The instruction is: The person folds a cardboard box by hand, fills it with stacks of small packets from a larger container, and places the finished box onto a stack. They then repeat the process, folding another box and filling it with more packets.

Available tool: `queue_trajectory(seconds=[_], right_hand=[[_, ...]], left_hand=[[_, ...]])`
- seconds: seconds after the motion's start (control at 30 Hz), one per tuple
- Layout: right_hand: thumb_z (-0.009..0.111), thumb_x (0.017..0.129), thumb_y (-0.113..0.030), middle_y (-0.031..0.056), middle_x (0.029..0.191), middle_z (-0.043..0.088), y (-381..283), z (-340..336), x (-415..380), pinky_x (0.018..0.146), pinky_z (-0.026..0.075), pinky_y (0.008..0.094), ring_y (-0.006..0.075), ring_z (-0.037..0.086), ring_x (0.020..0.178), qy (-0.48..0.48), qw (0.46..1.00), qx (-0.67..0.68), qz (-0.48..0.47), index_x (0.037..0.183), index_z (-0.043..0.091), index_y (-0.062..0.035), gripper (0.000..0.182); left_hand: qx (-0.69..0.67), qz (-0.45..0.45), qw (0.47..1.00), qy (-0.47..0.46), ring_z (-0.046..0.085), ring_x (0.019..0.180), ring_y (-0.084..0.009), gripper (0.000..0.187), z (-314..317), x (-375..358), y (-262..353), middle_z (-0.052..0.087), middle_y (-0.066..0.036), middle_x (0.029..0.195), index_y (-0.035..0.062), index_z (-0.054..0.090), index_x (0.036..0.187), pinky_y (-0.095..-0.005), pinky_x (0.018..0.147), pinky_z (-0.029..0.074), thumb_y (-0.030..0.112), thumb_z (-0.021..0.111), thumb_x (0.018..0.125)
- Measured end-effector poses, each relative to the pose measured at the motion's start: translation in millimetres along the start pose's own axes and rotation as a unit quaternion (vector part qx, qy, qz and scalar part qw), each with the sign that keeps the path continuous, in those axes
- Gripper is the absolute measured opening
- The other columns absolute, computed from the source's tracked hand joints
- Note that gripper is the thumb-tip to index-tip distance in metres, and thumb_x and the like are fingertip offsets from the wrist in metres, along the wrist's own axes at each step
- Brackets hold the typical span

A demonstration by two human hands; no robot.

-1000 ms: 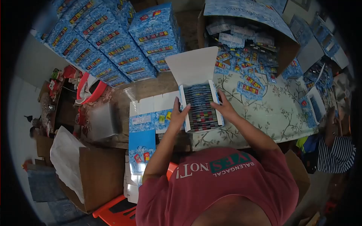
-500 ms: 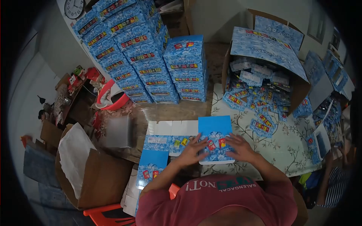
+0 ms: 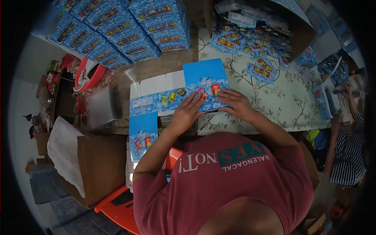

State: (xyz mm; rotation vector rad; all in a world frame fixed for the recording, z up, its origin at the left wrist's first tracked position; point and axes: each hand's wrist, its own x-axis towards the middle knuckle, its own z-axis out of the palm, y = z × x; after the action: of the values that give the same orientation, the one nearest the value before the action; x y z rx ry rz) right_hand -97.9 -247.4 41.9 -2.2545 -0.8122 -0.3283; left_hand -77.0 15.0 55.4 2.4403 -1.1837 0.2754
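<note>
A flat, unfolded blue printed carton lies at the table's front edge, with a plain blue panel at its top and white flaps on its left. My left hand rests on its printed panel, fingers stretched out. Opposite it, my right hand lies flat on the panel's right side, fingers extended. Neither hand grips anything. The strip with small coloured pictures runs left from under my left hand, and a lower blue panel hangs past the table edge beside my left forearm.
Stacked blue boxes stand at the back left. A large carton at the back right spills printed packets onto the floral tablecloth. Left are clear plastic sheets and a brown box. Another person's striped shirt shows right.
The view has tilted down, so the table things sit higher in the picture. Both hands have stayed on the carton, now flatter against its printed panel.
</note>
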Motion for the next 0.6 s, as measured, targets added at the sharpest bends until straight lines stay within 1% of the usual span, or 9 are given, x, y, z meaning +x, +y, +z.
queue_trajectory(seconds=[0.23,0.33,0.4,0.43,0.47,0.5,0.53,0.57,0.6], right_hand=[[0.072,0.075,-0.018,0.0015,0.120,0.059,-6.3,17.5,-20.3,0.101,0.038,0.0402,0.0201,0.049,0.120,0.053,0.984,-0.145,-0.088,0.112,0.063,-0.0120,0.038],[0.070,0.078,-0.015,0.0040,0.124,0.056,4.7,12.8,-21.7,0.102,0.036,0.0396,0.0217,0.048,0.121,0.043,0.982,-0.142,-0.118,0.115,0.061,-0.0107,0.039],[0.068,0.079,-0.014,0.0073,0.127,0.053,10.0,11.0,-12.4,0.102,0.035,0.0383,0.0236,0.047,0.122,0.026,0.983,-0.117,-0.136,0.119,0.058,-0.0092,0.041],[0.064,0.082,-0.013,0.0094,0.131,0.050,7.9,13.2,-12.5,0.103,0.034,0.0367,0.0238,0.045,0.123,0.095,0.995,-0.014,0.000,0.126,0.051,-0.0081,0.046],[0.061,0.085,-0.012,0.0115,0.134,0.046,4.4,16.6,-13.3,0.103,0.032,0.0352,0.0240,0.044,0.124,0.156,0.974,0.091,0.137,0.132,0.045,-0.0070,0.050],[0.061,0.085,-0.012,0.0115,0.134,0.046,1.3,24.1,-12.4,0.103,0.032,0.0352,0.0240,0.044,0.124,0.157,0.975,0.092,0.126,0.132,0.045,-0.0070,0.050],[0.056,0.086,-0.010,0.0111,0.137,0.042,-1.0,33.2,-10.0,0.104,0.030,0.0340,0.0225,0.041,0.125,0.165,0.895,0.326,0.255,0.137,0.036,-0.0060,0.055],[0.052,0.088,-0.007,0.0107,0.140,0.038,-1.2,36.6,-5.3,0.104,0.028,0.0329,0.0211,0.038,0.127,0.157,0.748,0.533,0.362,0.142,0.028,-0.0051,0.060],[0.051,0.088,-0.008,0.0087,0.138,0.039,-5.8,29.4,0.7,0.104,0.028,0.0331,0.0206,0.037,0.127,0.166,0.736,0.554,0.353,0.144,0.024,-0.0042,0.062]], left_hand=[[0.024,-0.016,0.999,-0.025,0.031,0.134,-0.0303,0.055,9.0,-18.7,5.6,0.037,-0.010,0.142,0.0063,0.046,0.131,-0.0496,0.106,0.028,0.014,0.065,0.080],[0.025,0.006,0.999,0.021,0.028,0.134,-0.0328,0.072,20.2,-20.5,-2.1,0.035,-0.016,0.142,0.0064,0.036,0.138,-0.0473,0.107,0.026,0.016,0.071,0.076],[-0.175,-0.175,0.961,0.123,0.028,0.134,-0.0345,0.100,25.2,-15.9,-0.5,0.030,-0.024,0.143,0.0046,0.016,0.144,-0.0419,0.107,0.028,0.021,0.079,0.069],[-0.334,-0.271,0.902,0.035,0.029,0.134,-0.0335,0.117,30.0,-16.0,-9.0,0.024,-0.028,0.144,0.0022,0.001,0.145,-0.0365,0.106,0.030,0.024,0.083,0.064],[-0.374,-0.267,0.887,0.048,0.030,0.133,-0.0322,0.116,38.1,-17.2,-11.3,0.023,-0.027,0.144,0.0014,0.001,0.145,-0.0355,0.106,0.030,0.022,0.083,0.065],[-0.414,-0.260,0.871,0.059,0.030,0.133,-0.0309,0.115,40.7,-13.7,-7.2,0.023,-0.026,0.145,0.0006,0.002,0.145,-0.0345,0.105,0.030,0.021,0.083,0.065],[-0.397,-0.234,0.883,0.091,0.032,0.132,-0.0305,0.114,40.6,-9.3,-3.1,0.025,-0.025,0.145,0.0015,0.003,0.145,-0.0355,0.105,0.030,0.018,0.083,0.065],[-0.395,-0.218,0.885,0.113,0.033,0.132,-0.0308,0.114,40.8,-6.3,-1.0,0.026,-0.025,0.144,0.0018,0.004,0.145,-0.0359,0.105,0.031,0.017,0.083,0.065],[-0.393,-0.201,0.887,0.133,0.033,0.131,-0.0310,0.114,39.9,-3.9,-1.5,0.028,-0.025,0.144,0.0021,0.004,0.145,-0.0362,0.105,0.031,0.016,0.083,0.065]])
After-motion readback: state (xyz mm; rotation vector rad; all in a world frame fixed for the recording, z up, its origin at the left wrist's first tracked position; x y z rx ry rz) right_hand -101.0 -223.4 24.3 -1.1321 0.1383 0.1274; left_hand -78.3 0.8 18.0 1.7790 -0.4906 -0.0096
